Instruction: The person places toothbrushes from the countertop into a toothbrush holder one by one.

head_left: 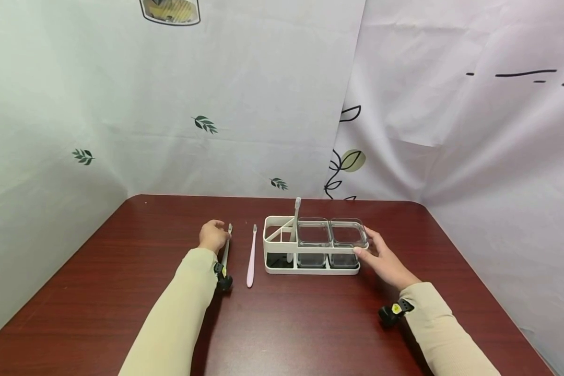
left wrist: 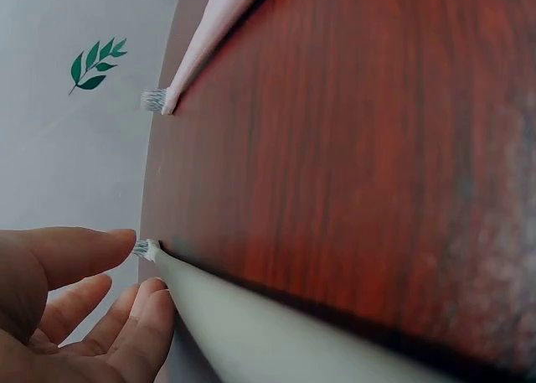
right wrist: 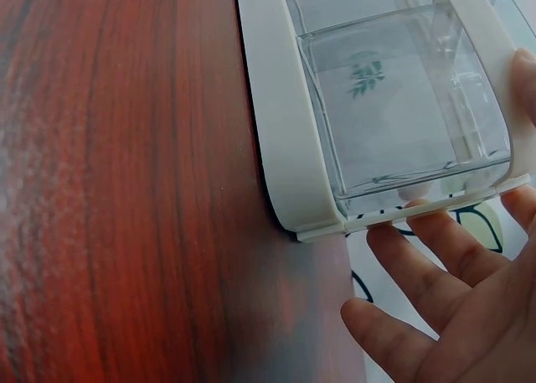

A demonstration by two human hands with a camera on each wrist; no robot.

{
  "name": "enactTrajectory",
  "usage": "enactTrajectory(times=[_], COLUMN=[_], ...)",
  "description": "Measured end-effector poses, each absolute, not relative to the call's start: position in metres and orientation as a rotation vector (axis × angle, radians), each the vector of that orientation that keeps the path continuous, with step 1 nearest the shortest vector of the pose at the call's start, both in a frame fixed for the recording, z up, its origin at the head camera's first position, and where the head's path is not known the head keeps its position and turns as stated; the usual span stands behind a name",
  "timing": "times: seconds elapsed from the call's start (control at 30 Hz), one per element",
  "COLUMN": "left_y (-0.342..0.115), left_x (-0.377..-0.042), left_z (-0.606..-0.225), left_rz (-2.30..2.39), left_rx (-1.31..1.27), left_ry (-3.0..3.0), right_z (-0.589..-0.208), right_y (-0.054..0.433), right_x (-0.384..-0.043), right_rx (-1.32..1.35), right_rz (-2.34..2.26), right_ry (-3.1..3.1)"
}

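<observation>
Nearest: dark red table (head_left: 286, 329); pale sleeves (head_left: 169, 313) come in from 7 and 5 o'clock, black wrist cameras (head_left: 223, 279) on both. Pink toothbrush (head_left: 251, 263) flat, bristles to 12, lying at 9 o'clock from white rack (head_left: 280, 247). Right hand (head_left: 387, 262) grasping rack's 3 o'clock end: thumb on near upper rail, fingers round the side. Rack sits on table, two clear cups (head_left: 314, 233) in its middle and 3 o'clock sections, standing toothbrush (head_left: 295, 219) in the 9 o'clock section, top tilted to 1. White toothbrush (head_left: 225, 253) flat, 9 o'clock of pink one. Left hand (head_left: 213, 236) at its bristle end, thumb and fingers parted loosely around it, contact unclear. Farthest: white backdrop (head_left: 263, 78), leaf prints.
</observation>
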State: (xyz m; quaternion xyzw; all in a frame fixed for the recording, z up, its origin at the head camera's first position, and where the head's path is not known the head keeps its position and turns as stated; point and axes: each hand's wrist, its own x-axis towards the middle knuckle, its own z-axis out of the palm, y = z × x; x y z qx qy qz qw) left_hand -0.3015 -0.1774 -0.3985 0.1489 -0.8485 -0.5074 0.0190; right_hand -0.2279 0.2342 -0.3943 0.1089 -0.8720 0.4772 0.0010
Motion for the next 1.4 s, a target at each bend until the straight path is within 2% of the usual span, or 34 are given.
enactTrajectory(times=[0.87,1.4], left_y=[-0.1754,-0.1757], left_x=[-0.3075,-0.3103], left_z=[-0.396,-0.3952], left_rz=[-1.228,-1.236], left_rx=[0.336,0.302], left_ry=[-2.811,-2.866], right_z=[-0.3919,-0.3939], right_y=[0.2357,0.2347], right_x=[-0.2271,-0.228], right_rx=[0.346,0.35], right_rz=[1.529,1.516], right_ry=[-2.71,-2.716])
